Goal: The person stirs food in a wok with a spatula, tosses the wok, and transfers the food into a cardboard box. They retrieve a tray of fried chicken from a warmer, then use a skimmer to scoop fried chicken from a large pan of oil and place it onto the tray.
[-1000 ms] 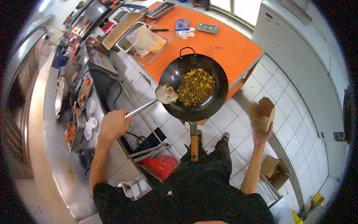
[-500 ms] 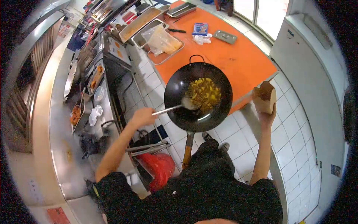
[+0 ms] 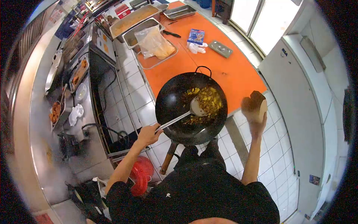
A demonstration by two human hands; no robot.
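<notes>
One wok [image 3: 169,99], one ladle [image 3: 197,107], one carton [image 3: 255,108], two hands [image 3: 148,135] holding tools

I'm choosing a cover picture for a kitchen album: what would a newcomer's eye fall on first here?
Probably the big black wok in mid-view, with yellow-and-brown food inside and a metal ladle dipping in from the left hand. Next, the bright orange tabletop beyond it, then the open takeaway box in the right hand, off to the right.
</notes>
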